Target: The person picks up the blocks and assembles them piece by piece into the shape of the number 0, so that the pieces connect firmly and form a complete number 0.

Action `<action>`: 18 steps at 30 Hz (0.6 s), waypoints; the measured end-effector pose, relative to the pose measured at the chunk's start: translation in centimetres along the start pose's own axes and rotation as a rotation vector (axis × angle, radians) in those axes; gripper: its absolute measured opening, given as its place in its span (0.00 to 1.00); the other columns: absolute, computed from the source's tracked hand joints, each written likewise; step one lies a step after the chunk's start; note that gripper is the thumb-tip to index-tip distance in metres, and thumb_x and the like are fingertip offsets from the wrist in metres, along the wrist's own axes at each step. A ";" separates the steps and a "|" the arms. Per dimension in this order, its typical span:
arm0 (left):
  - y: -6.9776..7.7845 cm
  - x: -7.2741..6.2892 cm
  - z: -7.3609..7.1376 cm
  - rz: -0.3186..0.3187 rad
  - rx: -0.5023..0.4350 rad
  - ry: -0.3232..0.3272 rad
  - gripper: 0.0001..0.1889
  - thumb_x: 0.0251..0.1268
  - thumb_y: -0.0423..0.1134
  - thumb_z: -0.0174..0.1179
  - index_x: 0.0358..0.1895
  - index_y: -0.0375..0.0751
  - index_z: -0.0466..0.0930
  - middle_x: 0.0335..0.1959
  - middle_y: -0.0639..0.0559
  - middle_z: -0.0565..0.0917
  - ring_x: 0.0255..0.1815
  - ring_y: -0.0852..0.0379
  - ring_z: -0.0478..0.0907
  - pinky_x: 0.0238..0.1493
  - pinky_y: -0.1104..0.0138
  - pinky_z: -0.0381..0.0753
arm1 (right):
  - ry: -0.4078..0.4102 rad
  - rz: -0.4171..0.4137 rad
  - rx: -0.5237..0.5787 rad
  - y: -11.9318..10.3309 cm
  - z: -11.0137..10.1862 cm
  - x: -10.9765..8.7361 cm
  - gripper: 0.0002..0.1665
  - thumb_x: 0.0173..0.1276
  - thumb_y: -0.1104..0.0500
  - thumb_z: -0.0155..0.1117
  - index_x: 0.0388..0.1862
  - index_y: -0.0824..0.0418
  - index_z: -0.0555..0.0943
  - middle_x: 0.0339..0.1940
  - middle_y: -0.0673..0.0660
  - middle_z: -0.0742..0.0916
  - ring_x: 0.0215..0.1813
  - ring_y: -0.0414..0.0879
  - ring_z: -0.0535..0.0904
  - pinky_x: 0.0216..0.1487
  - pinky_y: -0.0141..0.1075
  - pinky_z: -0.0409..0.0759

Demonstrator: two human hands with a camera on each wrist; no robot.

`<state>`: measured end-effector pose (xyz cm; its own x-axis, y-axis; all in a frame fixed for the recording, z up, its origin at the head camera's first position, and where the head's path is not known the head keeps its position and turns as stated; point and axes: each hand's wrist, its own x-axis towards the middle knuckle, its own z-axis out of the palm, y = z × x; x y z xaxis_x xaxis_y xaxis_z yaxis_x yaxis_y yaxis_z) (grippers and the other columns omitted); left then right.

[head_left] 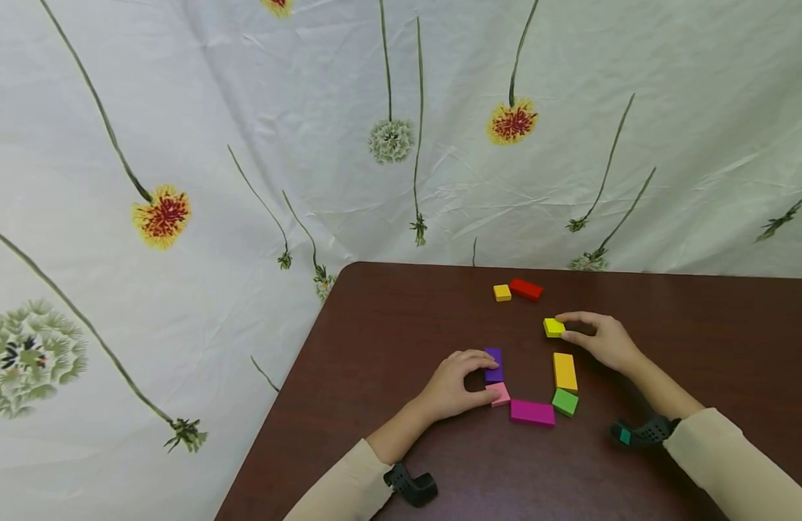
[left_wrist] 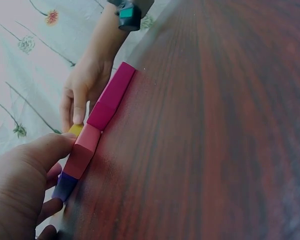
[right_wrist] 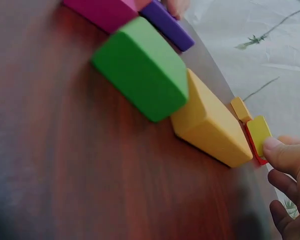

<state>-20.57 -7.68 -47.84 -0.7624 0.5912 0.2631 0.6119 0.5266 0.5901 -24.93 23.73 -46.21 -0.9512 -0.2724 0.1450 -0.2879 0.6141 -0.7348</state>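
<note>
My right hand [head_left: 610,343] pinches a small yellow block [head_left: 553,328] between thumb and fingers, above an upright orange-yellow block [head_left: 565,372] in the head view. My left hand [head_left: 448,385] has its thumb against a small pink block [head_left: 499,394] and its curled fingers on a purple block [head_left: 494,365]. The pink block meets the end of a magenta block [head_left: 533,413], as the left wrist view also shows. A green block [right_wrist: 142,70] sits at the corner between the magenta and orange-yellow blocks. Together these blocks form a U open at the far side.
Farther back on the dark brown table [head_left: 387,325] lie a red block [head_left: 526,289] and a small yellow-orange block [head_left: 502,293] side by side. A pale curtain [head_left: 309,108] printed with flowers hangs behind the table's far and left edges. Dark bands circle both wrists.
</note>
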 end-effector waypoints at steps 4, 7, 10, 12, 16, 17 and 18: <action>0.0 0.0 0.0 -0.006 -0.010 0.000 0.22 0.59 0.47 0.69 0.56 0.45 0.82 0.58 0.52 0.79 0.59 0.54 0.72 0.62 0.58 0.68 | -0.032 -0.019 0.004 -0.1 -0.1 -0.7 0.22 0.70 0.58 0.64 0.60 0.65 0.79 0.60 0.68 0.80 0.63 0.67 0.70 0.57 0.63 0.69; -0.1 0.0 0.0 -0.011 -0.013 -0.001 0.22 0.59 0.47 0.69 0.56 0.45 0.82 0.58 0.52 0.79 0.59 0.54 0.72 0.63 0.58 0.67 | -0.054 -0.037 0.007 -0.1 -0.1 -1.0 0.21 0.70 0.60 0.64 0.59 0.65 0.79 0.58 0.68 0.81 0.62 0.66 0.72 0.56 0.61 0.70; -0.1 0.0 0.0 -0.012 -0.010 0.002 0.22 0.59 0.47 0.69 0.56 0.46 0.82 0.58 0.52 0.79 0.59 0.54 0.72 0.62 0.58 0.68 | -0.071 -0.056 0.003 -0.1 -0.1 -1.1 0.20 0.69 0.63 0.64 0.59 0.66 0.80 0.57 0.67 0.82 0.60 0.65 0.74 0.55 0.58 0.73; -0.1 0.0 0.0 -0.012 -0.010 0.002 0.22 0.59 0.47 0.69 0.56 0.46 0.82 0.58 0.52 0.79 0.59 0.54 0.72 0.62 0.58 0.68 | -0.078 -0.066 -0.003 0.0 -0.1 -1.1 0.20 0.68 0.64 0.64 0.59 0.67 0.80 0.56 0.67 0.82 0.59 0.65 0.75 0.54 0.57 0.74; -0.2 0.0 0.1 -0.019 -0.007 -0.007 0.22 0.59 0.48 0.69 0.57 0.46 0.81 0.59 0.53 0.78 0.60 0.54 0.72 0.63 0.57 0.67 | -0.088 -0.069 -0.009 0.0 -0.1 -1.2 0.20 0.68 0.64 0.65 0.58 0.67 0.80 0.56 0.68 0.82 0.59 0.66 0.74 0.55 0.58 0.73; -0.2 0.0 0.1 -0.021 -0.005 -0.008 0.22 0.59 0.48 0.68 0.57 0.46 0.81 0.59 0.53 0.78 0.60 0.54 0.72 0.63 0.57 0.67 | -0.089 -0.068 -0.009 0.0 -0.1 -1.2 0.20 0.68 0.64 0.65 0.58 0.67 0.80 0.56 0.68 0.82 0.59 0.66 0.74 0.55 0.59 0.73; -0.2 0.0 0.1 -0.021 -0.005 -0.009 0.22 0.59 0.48 0.68 0.57 0.46 0.81 0.59 0.53 0.78 0.60 0.54 0.71 0.63 0.56 0.67 | -0.091 -0.066 -0.009 0.0 -0.1 -1.2 0.20 0.68 0.64 0.65 0.58 0.67 0.80 0.56 0.68 0.82 0.60 0.67 0.73 0.55 0.60 0.72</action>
<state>-20.65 -7.72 -48.02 -0.7735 0.5851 0.2437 0.5944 0.5362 0.5993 -23.85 24.13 -46.35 -0.9161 -0.3787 0.1322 -0.3514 0.5989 -0.7196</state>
